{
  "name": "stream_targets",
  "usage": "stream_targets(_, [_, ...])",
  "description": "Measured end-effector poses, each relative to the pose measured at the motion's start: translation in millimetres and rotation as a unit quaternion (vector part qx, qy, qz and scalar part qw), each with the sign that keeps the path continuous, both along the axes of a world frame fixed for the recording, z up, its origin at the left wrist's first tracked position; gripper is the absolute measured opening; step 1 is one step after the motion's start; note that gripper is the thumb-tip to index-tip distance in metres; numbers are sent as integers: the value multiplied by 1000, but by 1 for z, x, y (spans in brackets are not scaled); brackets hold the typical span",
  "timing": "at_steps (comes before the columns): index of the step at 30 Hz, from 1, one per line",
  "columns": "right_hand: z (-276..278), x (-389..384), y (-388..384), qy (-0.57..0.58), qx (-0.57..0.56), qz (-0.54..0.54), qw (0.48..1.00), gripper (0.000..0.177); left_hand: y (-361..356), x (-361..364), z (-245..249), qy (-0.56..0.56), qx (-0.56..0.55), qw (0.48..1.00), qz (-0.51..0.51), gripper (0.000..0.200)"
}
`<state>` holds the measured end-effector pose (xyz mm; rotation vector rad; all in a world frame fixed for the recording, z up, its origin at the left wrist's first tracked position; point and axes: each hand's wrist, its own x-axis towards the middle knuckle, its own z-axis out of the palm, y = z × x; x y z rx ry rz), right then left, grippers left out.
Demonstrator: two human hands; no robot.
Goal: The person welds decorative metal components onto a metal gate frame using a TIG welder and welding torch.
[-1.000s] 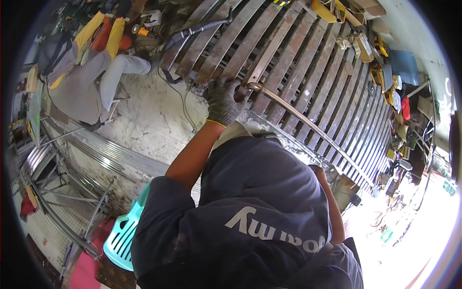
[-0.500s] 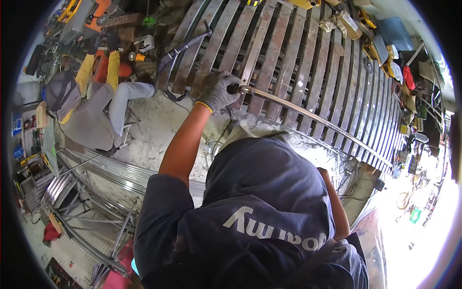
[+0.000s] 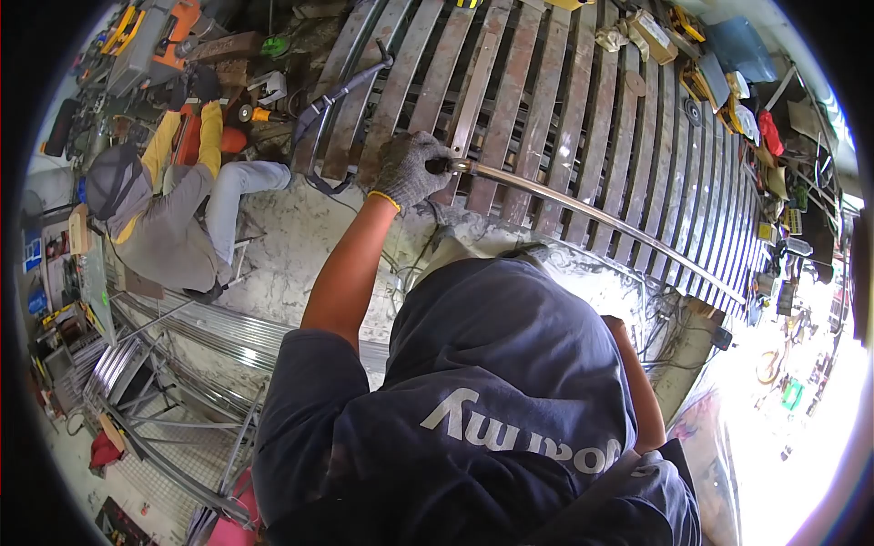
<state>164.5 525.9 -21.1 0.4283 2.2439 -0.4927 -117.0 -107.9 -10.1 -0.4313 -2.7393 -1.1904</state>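
Observation:
My left hand (image 3: 411, 171), in a grey knitted glove with a yellow cuff, is closed around the dark end of a long metal pipe (image 3: 601, 215). A collar-like fitting shows on the pipe just past my fingers. The pipe runs to the right along the near side of a slatted metal bench (image 3: 510, 173), and its far end reaches the bench's right corner. Of my right arm (image 3: 637, 391) only a bare part shows beside my torso; the hand itself is hidden.
A co-worker (image 3: 173, 200) in a cap and yellow sleeves sits at left near an angle grinder (image 3: 259, 114). A dark clamp-like bar (image 3: 341, 96) lies across the bench's left end. Metal tubes (image 3: 237, 332) lie behind me at left. Cables (image 3: 669, 328) trail by the bench's right end.
The whole view has shifted slightly. My left hand keeps its grip on the pipe, which stays in nearly the same place along the bench.

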Motion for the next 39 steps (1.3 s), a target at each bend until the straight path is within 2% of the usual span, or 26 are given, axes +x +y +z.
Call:
stream_targets(3, [7,-12,-7,16,-12,26,999,46,0,3,6,12,-7,1000,8,25])
stream_targets(6, [26,-24,-21,13,-28,0,1000,45,-2,4,10,18,-16,1000,-4,30])
stream_targets(9, [39,-30,-30,43,-33,3,999,46,-6,11,19,23,-2,1000,-4,43])
stream_targets(12, [55,-33,-40,37,-6,-17,999,47,-5,29,28,42,-9,998,38,58])
stream_targets(15, [46,-19,-30,30,-19,-31,999,48,3,49,22,54,-1,992,113,67])
stream_targets(16, [40,-13,-24,26,-25,-45,998,48,7,59,15,39,-2,989,142,68])
stream_targets(19, [27,7,-13,22,-39,-84,995,48,23,92,13,78,-99,975,184,63])
stream_targets(21, [25,16,-15,37,-39,-111,992,48,39,119,11,122,-88,973,176,55])
stream_targets(22, [17,22,-11,42,-32,-93,994,46,49,127,15,148,-98,974,142,49])
stream_targets(23, [2,34,3,69,-63,-1,996,48,61,135,19,175,-104,974,105,43])
stream_targets(24, [15,30,-12,48,-3,-84,995,49,72,141,22,172,-96,979,58,38])
stream_targets(25, [21,32,-14,82,-6,-48,995,51,86,145,27,171,-88,981,10,33])
stream_targets(26, [14,34,-11,50,-1,-114,992,55,104,146,36,172,-81,981,-24,32])
stream_targets(27, [3,43,-1,56,-8,-91,994,55,122,146,44,175,-76,980,-57,32])
stream_targets(28, [11,41,-1,31,-6,-140,990,54,140,142,43,172,-51,979,-98,33])
stream_targets(30, [-38,70,34,56,-5,-104,993,53,181,132,39,162,-12,971,-177,33])
stream_targets(31, [-40,78,44,65,-13,-103,992,52,204,130,45,144,-9,969,-201,35])
stream_targets(33, [-25,100,62,75,-4,-182,980,52,254,123,59,110,-12,964,-243,37])
stream_targets(36, [-58,162,114,96,-22,-246,964,62,348,117,94,133,-19,940,-314,40])
stream_targets(39, [-84,239,163,109,-22,-314,943,61,445,122,111,160,-32,916,-367,37])
